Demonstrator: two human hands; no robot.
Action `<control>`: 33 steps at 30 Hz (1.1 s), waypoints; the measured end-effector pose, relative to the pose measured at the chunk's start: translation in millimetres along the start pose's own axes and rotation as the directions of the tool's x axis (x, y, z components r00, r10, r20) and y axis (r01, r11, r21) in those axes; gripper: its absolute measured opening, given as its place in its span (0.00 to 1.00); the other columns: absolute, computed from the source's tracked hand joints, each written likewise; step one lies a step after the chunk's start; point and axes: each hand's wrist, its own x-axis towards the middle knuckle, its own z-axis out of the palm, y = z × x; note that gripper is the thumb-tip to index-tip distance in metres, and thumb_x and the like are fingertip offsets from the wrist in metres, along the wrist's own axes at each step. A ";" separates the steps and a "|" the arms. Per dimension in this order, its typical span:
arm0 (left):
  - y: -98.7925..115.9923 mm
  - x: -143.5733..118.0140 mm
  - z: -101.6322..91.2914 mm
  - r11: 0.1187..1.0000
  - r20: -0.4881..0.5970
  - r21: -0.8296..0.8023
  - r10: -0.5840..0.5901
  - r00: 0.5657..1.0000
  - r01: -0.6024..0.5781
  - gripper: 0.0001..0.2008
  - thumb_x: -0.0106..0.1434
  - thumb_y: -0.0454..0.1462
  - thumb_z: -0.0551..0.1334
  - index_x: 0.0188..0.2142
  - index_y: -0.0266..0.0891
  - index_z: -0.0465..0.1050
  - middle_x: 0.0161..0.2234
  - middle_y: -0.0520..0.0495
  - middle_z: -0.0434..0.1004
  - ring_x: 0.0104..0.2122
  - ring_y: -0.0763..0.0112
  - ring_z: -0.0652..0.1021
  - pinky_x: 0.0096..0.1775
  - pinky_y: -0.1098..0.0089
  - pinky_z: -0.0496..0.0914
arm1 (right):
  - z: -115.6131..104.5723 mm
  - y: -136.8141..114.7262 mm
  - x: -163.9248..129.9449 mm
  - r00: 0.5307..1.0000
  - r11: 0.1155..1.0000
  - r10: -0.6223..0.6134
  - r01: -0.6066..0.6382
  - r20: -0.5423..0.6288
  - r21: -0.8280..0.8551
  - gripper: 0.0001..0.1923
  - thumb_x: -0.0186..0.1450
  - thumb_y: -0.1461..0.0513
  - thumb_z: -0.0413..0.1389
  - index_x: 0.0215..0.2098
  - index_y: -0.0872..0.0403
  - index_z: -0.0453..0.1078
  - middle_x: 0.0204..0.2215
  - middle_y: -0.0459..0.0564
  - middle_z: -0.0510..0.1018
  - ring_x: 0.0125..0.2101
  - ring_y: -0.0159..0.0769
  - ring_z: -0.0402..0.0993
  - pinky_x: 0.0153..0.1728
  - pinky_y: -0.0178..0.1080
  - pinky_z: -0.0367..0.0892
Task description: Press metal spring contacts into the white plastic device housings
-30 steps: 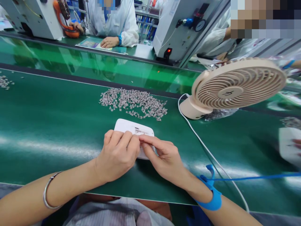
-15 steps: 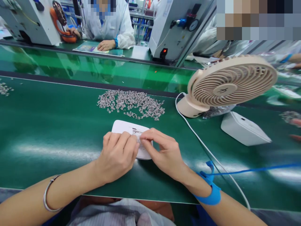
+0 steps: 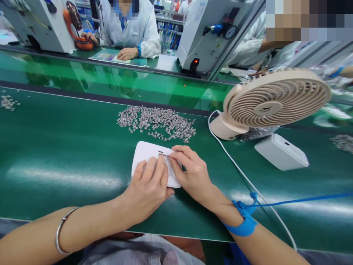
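Head camera, at frame centre: the right hand (image 3: 193,173) has thumb and forefinger pressed together at a tiny metal part by the slot on top of a white plastic casing (image 3: 146,154), the other fingers curled loosely. The left hand (image 3: 147,187) lies palm down over the casing's lower half, fingers side by side and flat, their tips just beside the right fingertips. The casing lies flat on the green conveyor belt (image 3: 55,147). Both forearms run in from the bottom edge, a metal bangle (image 3: 62,230) on the left wrist, a blue wrist strap (image 3: 245,221) on the right. Above the casing lies a heap of small metal clips (image 3: 157,121); at upper right stand a beige desk fan (image 3: 273,101) and a second white casing (image 3: 281,152).
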 end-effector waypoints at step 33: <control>3.7 -0.1 1.0 0.999 0.051 -0.005 0.050 0.997 -0.050 0.21 0.66 0.45 0.52 0.52 0.36 0.66 0.55 0.45 0.65 0.51 0.59 0.65 0.48 0.63 0.58 | -9.5 6.7 -12.8 0.996 0.979 0.076 -0.083 0.046 0.184 0.10 0.64 0.69 0.50 0.39 0.56 0.71 0.46 0.58 0.71 0.43 0.41 0.71 0.44 0.44 0.71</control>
